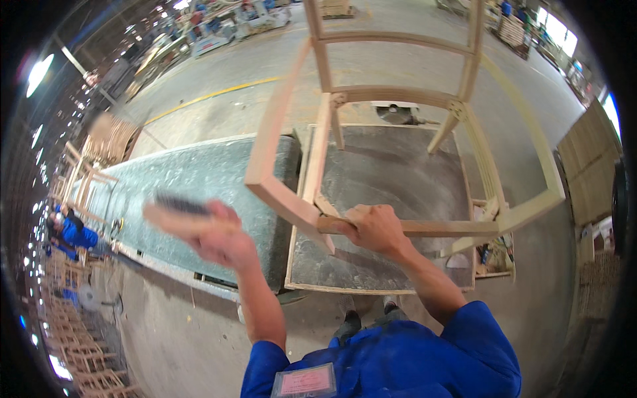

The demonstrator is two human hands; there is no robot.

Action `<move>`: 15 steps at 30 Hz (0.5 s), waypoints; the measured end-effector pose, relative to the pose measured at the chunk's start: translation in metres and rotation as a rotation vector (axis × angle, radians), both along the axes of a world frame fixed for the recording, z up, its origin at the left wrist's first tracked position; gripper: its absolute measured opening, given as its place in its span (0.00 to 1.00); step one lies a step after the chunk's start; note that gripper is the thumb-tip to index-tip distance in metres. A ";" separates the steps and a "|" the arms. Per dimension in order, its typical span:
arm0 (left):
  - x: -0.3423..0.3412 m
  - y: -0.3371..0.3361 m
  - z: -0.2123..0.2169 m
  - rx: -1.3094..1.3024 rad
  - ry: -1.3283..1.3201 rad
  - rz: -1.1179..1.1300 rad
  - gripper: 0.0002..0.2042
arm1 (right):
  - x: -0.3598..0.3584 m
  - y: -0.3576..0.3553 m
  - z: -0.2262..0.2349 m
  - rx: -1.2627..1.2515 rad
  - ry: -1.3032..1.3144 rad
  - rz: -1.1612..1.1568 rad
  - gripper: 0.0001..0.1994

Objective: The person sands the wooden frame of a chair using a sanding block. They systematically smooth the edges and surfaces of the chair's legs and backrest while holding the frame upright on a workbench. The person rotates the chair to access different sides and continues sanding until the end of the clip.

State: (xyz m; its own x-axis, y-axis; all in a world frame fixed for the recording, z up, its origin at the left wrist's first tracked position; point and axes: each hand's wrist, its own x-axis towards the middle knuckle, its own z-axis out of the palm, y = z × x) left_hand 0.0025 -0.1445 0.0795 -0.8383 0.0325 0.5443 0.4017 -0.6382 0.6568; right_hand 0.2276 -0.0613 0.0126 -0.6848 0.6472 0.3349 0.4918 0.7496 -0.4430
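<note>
A pale wooden armchair frame (451, 228) without a seat stands on a dark-topped work table (398, 182) in front of me. My right hand (375, 229) is closed around its front rail, close to the left front corner. Off to the left of the frame, my left hand (225, 239) is raised and smeared by motion. It grips a wooden brush (174, 219) with a dark bristle side facing up. The brush is apart from the chair, above a green-grey surface.
A long green-grey bench (219, 172) adjoins the table on the left. A circular-blade tool (396, 114) lies at the table's far edge. An open box of small items (494, 257) is by the right edge. Stacked chair parts (79, 331) and people in blue are farther left.
</note>
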 end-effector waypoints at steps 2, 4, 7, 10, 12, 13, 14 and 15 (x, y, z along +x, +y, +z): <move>0.022 -0.030 -0.039 -0.143 0.009 -0.127 0.32 | -0.001 -0.001 0.001 -0.001 -0.008 -0.014 0.17; 0.052 -0.062 -0.087 -0.407 0.050 -0.312 0.38 | 0.002 0.002 -0.003 0.006 0.006 -0.023 0.18; 0.079 -0.110 -0.153 -0.844 -0.367 -0.425 0.38 | 0.003 0.003 -0.001 -0.069 -0.112 -0.055 0.18; 0.107 -0.136 -0.187 -0.877 -0.234 -0.500 0.39 | 0.002 0.006 -0.005 -0.006 0.189 0.055 0.09; 0.121 -0.140 -0.185 -0.704 -0.299 -0.649 0.40 | 0.010 0.001 -0.013 0.173 0.625 0.161 0.08; 0.123 -0.149 -0.187 -0.761 -0.279 -0.682 0.40 | 0.020 -0.019 -0.014 0.068 0.595 0.202 0.10; 0.123 -0.150 -0.188 -0.805 -0.253 -0.718 0.41 | 0.030 -0.038 -0.017 0.022 0.725 0.220 0.13; 0.127 -0.144 -0.184 -0.861 -0.197 -0.778 0.39 | 0.046 -0.049 -0.021 -0.119 0.694 0.223 0.14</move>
